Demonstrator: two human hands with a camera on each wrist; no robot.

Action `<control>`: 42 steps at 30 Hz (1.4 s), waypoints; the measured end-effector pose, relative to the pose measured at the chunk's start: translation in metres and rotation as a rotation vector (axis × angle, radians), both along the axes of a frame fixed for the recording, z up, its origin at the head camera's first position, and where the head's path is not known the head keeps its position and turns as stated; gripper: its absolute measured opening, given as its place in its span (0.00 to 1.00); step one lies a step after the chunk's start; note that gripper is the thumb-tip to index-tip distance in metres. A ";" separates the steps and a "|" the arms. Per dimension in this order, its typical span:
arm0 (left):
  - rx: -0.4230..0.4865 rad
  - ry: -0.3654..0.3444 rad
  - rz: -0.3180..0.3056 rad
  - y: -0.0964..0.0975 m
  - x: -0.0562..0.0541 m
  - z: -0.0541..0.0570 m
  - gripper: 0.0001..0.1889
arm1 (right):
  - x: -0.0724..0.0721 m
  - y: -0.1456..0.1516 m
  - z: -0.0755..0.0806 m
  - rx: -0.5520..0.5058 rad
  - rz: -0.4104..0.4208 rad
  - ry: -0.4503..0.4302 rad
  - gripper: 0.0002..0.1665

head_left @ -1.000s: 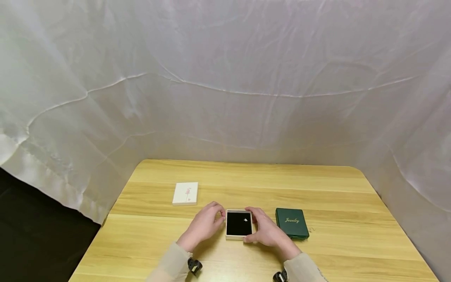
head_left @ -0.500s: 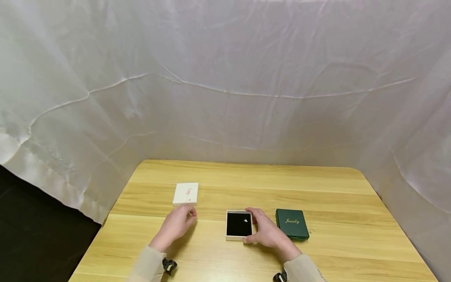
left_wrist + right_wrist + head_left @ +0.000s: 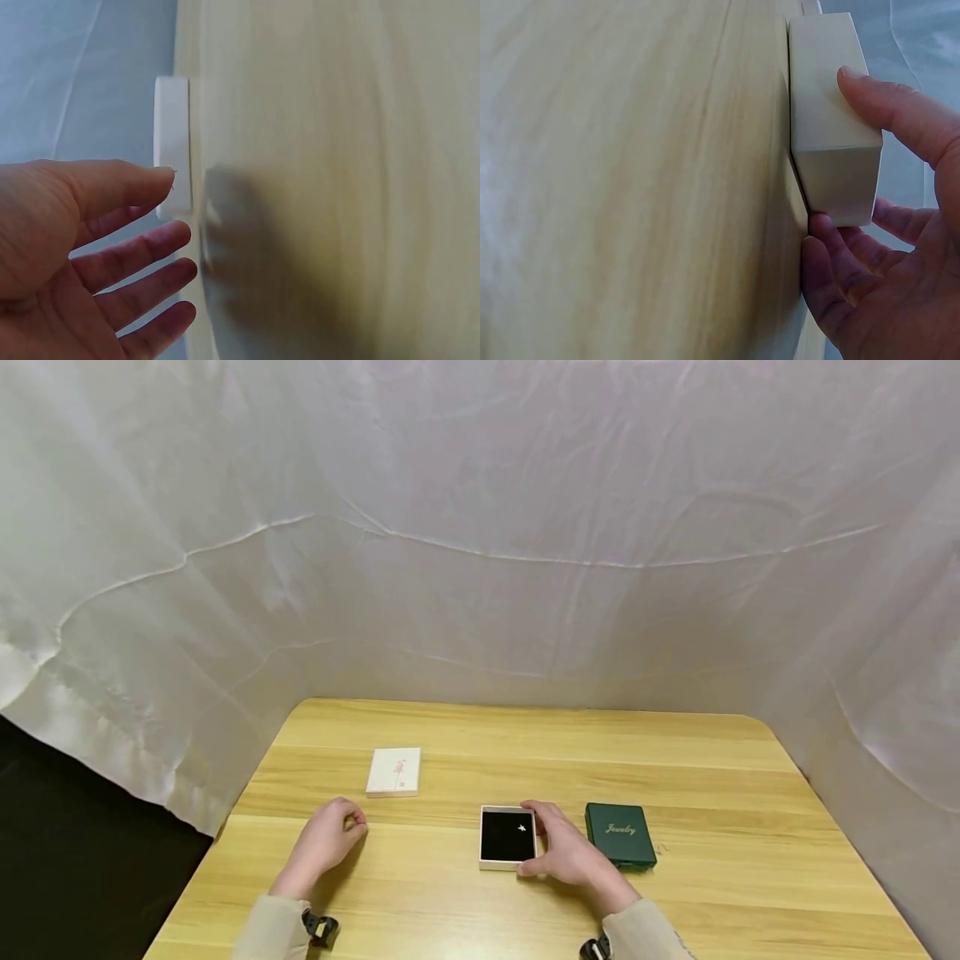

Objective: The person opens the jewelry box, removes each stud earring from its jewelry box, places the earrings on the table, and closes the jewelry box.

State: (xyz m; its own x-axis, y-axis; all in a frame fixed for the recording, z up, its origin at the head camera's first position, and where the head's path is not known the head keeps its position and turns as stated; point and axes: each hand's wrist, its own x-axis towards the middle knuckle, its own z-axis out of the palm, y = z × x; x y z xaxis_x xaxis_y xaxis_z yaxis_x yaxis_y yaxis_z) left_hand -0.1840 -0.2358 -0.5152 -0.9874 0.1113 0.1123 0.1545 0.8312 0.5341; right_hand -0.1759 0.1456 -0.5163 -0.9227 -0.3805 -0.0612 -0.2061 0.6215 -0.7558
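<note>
My left hand (image 3: 324, 839) is over the table's left part, thumb and forefinger tips together. In the left wrist view, a tiny pale thing (image 3: 174, 178) with fine dark points shows at the thumb tip; its kind is too small to tell. The other fingers are spread loosely. With thumb and fingers at the right side, my right hand (image 3: 566, 852) grips an open white jewelry box (image 3: 498, 865). Its black pad (image 3: 501, 843) bears a small silvery star-shaped piece (image 3: 522, 828) near the upper right. The right wrist view shows the box's outer walls.
A white lid (image 3: 393, 770) with a pink flower print lies beyond my left hand. Right of my right hand is a green box (image 3: 621, 835) marked "Jewelry", with small shiny bits (image 3: 662, 849) beside it. Pale curtains surround the wooden table (image 3: 705, 777).
My left hand has moved left from the open box's left side, past the front of the white lid. My right hand and the box have stayed in place.
</note>
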 end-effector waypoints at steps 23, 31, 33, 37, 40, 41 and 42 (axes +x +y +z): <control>-0.034 -0.034 0.016 -0.007 0.001 0.000 0.05 | 0.001 0.000 0.000 0.004 -0.008 -0.001 0.54; -0.058 -0.007 0.006 0.009 0.011 0.013 0.19 | 0.002 0.002 0.000 0.009 0.019 0.033 0.56; -0.057 0.013 -0.002 0.016 0.014 0.017 0.20 | 0.003 0.002 0.000 0.012 0.026 0.037 0.58; -0.033 0.036 -0.038 0.035 0.016 0.021 0.21 | 0.003 0.002 0.000 0.019 0.017 0.031 0.60; 0.000 0.033 -0.091 0.051 0.016 0.022 0.20 | 0.002 0.002 0.000 0.020 0.007 0.021 0.59; 0.013 0.029 -0.113 0.057 0.016 0.023 0.19 | 0.002 0.002 0.000 0.018 0.006 0.022 0.59; 0.020 0.026 -0.134 0.063 0.016 0.023 0.19 | 0.001 0.002 0.000 0.020 0.006 0.023 0.58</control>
